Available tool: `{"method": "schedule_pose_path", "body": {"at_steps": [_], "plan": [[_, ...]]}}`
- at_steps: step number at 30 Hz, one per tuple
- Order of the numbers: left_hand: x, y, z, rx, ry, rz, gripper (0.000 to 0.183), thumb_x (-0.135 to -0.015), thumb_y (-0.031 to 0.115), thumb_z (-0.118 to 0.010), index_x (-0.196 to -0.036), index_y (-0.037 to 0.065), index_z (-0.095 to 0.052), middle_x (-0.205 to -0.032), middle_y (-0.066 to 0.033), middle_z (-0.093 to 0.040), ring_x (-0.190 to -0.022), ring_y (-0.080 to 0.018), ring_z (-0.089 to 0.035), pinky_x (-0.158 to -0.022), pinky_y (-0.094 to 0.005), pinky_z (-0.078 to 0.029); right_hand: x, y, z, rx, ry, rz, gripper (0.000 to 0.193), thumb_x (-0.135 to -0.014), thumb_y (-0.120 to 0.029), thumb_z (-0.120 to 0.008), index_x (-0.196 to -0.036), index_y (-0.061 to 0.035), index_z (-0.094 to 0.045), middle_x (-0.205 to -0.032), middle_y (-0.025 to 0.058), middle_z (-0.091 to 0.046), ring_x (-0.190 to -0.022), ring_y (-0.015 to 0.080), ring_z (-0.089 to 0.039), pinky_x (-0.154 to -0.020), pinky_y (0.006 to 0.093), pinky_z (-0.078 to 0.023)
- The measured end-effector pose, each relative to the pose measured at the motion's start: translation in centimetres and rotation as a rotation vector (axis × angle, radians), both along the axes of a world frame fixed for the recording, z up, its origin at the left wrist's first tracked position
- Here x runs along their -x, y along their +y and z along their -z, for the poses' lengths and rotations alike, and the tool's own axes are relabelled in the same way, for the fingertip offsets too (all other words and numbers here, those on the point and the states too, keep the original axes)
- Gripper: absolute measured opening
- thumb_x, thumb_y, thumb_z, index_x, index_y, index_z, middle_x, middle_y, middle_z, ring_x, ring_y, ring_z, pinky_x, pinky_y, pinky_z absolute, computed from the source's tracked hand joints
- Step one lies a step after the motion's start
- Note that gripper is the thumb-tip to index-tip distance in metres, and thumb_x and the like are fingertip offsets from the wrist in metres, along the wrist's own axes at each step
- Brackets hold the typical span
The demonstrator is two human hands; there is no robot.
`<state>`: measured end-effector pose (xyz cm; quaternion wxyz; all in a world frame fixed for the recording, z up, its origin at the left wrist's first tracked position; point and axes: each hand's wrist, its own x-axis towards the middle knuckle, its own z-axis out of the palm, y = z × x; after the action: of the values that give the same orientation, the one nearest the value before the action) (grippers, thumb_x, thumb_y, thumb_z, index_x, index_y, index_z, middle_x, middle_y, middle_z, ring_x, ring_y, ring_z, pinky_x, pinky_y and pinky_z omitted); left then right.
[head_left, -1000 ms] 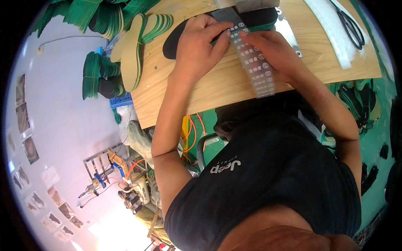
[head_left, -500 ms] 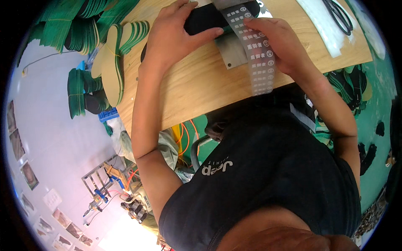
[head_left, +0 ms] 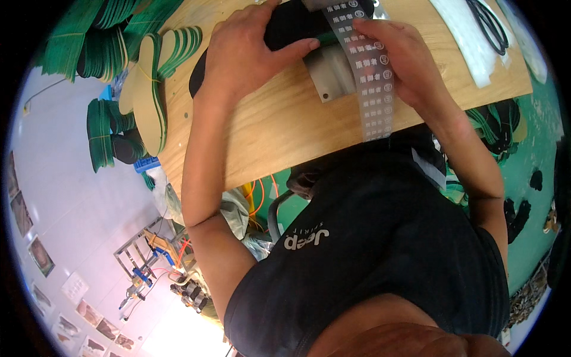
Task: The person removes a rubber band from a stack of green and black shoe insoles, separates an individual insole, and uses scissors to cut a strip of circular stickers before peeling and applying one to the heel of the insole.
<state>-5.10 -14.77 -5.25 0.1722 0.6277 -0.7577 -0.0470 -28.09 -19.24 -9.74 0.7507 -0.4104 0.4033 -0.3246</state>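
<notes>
My left hand lies over a black insole with a green underside edge, its fingers across the top and the thumb along the near edge. My right hand pinches a long translucent strip printed with rows of small white labels. The strip crosses the insole's right part and hangs down over the table's near edge. Beneath lies a flat metal plate with a small hole in its corner. A metal block at the top edge of the picture is above the insole; most of it is cut off.
Beige and green insoles stand bundled on the wooden table's left edge, with green stacks beyond. A white sheet bearing a coiled black cord lies at the right. More insoles sit below the table's right side.
The view has shifted a little. More of the black insole's left end and its green edge show. The strip sits slightly lower. Both hands keep their holds.
</notes>
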Motion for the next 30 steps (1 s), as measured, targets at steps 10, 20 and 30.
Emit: {"method": "schedule_pose_path", "body": {"at_steps": [10, 20, 30], "plan": [[0.2, 0.2, 0.3, 0.036, 0.027, -0.028, 0.067, -0.073, 0.042, -0.080, -0.119, -0.005, -0.061, -0.108, -0.0233, -0.066, -0.100, -0.0395, -0.062, -0.091, -0.0442, -0.047, -0.3, 0.6, 0.2, 0.048, 0.012, 0.043, 0.025, -0.094, -0.024, -0.063, -0.103, -0.0024, -0.068, -0.087, 0.0040, -0.069, -0.070, 0.0078, -0.066, -0.059, 0.0205, -0.053], [0.4, 0.0, 0.1, 0.004, 0.033, -0.069, 0.067, -0.071, 0.040, -0.082, -0.116, -0.005, -0.062, -0.106, -0.0231, -0.067, -0.098, -0.0404, -0.062, -0.088, -0.0445, -0.049, -0.2, 0.4, 0.5, 0.050, -0.013, 0.028, 0.024, -0.095, -0.024, -0.062, -0.105, -0.0018, -0.067, -0.087, 0.0038, -0.069, -0.069, 0.0073, -0.066, -0.060, 0.0200, -0.052], [-0.6, 0.3, 1.3, 0.156, 0.016, 0.057, 0.074, -0.068, 0.037, -0.084, -0.125, -0.003, -0.057, -0.116, -0.0230, -0.064, -0.107, -0.0386, -0.060, -0.094, -0.0439, -0.046, -0.4, 0.3, 0.2, 0.004, 0.008, 0.008, 0.023, -0.096, -0.023, -0.062, -0.102, -0.0009, -0.067, -0.084, 0.0015, -0.068, -0.069, 0.0052, -0.063, -0.059, 0.0193, -0.049]]}}
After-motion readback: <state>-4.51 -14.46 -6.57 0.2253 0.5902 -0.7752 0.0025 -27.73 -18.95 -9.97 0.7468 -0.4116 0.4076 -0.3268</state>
